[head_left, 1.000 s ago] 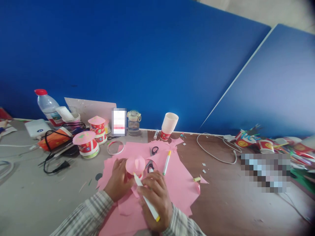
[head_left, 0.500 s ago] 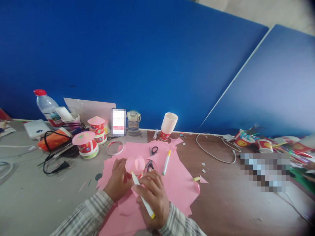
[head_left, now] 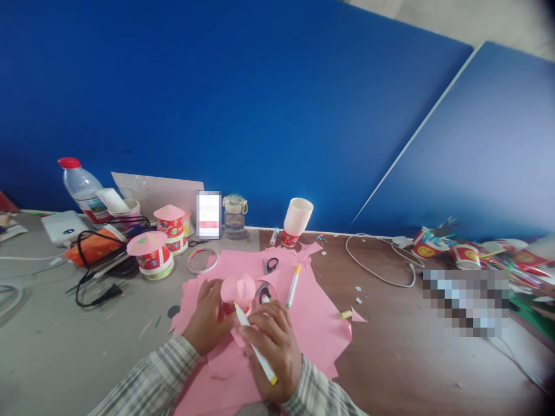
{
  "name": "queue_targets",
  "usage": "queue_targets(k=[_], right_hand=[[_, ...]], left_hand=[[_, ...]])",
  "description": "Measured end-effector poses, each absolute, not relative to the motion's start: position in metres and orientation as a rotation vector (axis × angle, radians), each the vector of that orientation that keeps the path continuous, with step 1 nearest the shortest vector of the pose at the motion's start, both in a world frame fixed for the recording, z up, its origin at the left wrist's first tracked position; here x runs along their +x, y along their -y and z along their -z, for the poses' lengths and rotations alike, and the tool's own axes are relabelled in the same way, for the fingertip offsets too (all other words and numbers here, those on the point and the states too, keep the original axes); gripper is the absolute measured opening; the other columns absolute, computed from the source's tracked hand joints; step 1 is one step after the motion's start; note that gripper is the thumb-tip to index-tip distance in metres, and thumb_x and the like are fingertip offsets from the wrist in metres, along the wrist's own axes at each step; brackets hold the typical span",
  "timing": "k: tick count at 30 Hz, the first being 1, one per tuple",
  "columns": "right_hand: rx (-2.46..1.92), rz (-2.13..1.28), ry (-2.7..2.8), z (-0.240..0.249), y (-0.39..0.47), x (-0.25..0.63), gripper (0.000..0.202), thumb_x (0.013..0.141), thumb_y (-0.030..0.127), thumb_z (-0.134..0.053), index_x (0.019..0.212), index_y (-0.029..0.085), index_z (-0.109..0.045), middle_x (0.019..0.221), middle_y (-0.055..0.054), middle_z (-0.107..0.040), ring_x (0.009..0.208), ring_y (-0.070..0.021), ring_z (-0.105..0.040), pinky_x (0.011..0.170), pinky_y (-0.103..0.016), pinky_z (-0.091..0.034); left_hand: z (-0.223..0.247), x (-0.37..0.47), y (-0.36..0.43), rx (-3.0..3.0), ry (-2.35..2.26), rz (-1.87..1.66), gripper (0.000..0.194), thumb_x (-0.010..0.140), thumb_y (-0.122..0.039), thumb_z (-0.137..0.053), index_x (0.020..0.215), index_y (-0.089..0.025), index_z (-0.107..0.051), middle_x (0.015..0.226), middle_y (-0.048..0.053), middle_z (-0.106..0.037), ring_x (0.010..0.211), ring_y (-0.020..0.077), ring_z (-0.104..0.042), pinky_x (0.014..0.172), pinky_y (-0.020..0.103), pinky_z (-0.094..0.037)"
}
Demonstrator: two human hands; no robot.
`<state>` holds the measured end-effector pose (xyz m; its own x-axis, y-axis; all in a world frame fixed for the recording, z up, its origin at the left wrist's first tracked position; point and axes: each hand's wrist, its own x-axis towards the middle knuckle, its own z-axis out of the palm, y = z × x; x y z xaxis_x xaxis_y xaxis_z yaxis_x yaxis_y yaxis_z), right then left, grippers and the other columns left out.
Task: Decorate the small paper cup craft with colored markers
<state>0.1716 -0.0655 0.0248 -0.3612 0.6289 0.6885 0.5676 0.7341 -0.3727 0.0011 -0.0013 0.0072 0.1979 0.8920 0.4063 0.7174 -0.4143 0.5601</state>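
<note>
Between the left hand [head_left: 208,320] and the right hand [head_left: 275,344] stands a small red paper cup [head_left: 248,308], capped by a pink paper disc [head_left: 237,286], over the stack of pink paper sheets [head_left: 318,335]. Left fingers curl against the cup's near left side, steadying it; right fingers pinch a white-barrelled marker [head_left: 259,353], its yellow tip at the disc's near edge, though blur and the angle leave it unclear whether tip and paper touch. As for progress, the disc is shaped and seated on the cup, yet it looks plain pink, so its colouring seems barely begun, if at all. By contrast, the front topped cup [head_left: 154,260] to the left bears green patches on its roof and looks further along; behind it, the taller topped cup [head_left: 170,224] carries a cone-like roof. Two pairs of scissors [head_left: 272,265] and a second marker [head_left: 293,286] lie on the paper, with scraps on the brown surface [head_left: 390,358] beyond. Compared with half a second ago, the held marker and right hand sit slightly farther right, while the left hand and cup have hardly moved.
</note>
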Motion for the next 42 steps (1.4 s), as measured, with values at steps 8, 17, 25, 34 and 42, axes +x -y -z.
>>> queue_targets(k=[8,17,25,34,42], right_hand=[[-0.936,-0.075,2.058,-0.029,0.068,0.177,0.033,0.067,0.015,-0.062,0.098,0.026,-0.064,0.085,-0.003,-0.068,0.09,-0.0284,-0.059,0.09,-0.052,-0.043],[-0.962,-0.036,2.012,-0.031,0.069,0.18,0.025,0.065,0.015,-0.063,0.089,0.023,-0.066,0.08,-0.003,-0.069,0.087,-0.0282,-0.061,0.091,-0.05,-0.041],[-0.9,-0.083,1.824,-0.028,0.068,0.183,0.024,0.065,0.018,-0.062,0.088,0.024,-0.067,0.074,-0.003,-0.067,0.082,-0.029,-0.06,0.087,-0.054,-0.042],[-0.881,-0.222,1.765,-0.027,0.062,0.177,0.026,0.07,0.016,-0.057,0.093,0.024,-0.065,0.081,-0.005,-0.066,0.083,-0.0293,-0.059,0.08,-0.054,-0.046],[-0.871,-0.271,1.734,-0.023,0.06,0.176,0.026,0.07,0.014,-0.058,0.094,0.021,-0.065,0.083,-0.006,-0.063,0.083,-0.0283,-0.059,0.079,-0.051,-0.047]], left_hand=[[-0.012,0.001,0.002,2.223,-1.52,-1.005,0.041,0.049,-0.023,-0.059,0.089,-0.027,-0.051,0.084,-0.001,-0.06,0.087,0.0238,-0.048,0.092,0.05,-0.03],[-0.011,0.001,0.002,2.233,-1.508,-1.074,0.043,0.051,-0.033,-0.064,0.091,-0.027,-0.051,0.084,0.0,-0.059,0.082,0.0233,-0.049,0.082,0.047,-0.04],[-0.014,0.002,0.004,2.141,-1.486,-1.087,0.045,0.053,-0.032,-0.063,0.096,-0.027,-0.049,0.088,0.001,-0.059,0.088,0.0241,-0.047,0.084,0.047,-0.039],[-0.017,0.003,0.006,2.107,-1.467,-1.055,0.05,0.053,-0.025,-0.059,0.101,-0.026,-0.046,0.098,0.004,-0.057,0.1,0.0258,-0.04,0.089,0.052,-0.035],[-0.018,-0.003,0.006,2.07,-1.365,-1.037,0.049,0.058,-0.03,-0.053,0.106,-0.026,-0.042,0.102,0.004,-0.052,0.097,0.0248,-0.042,0.088,0.046,-0.035]])
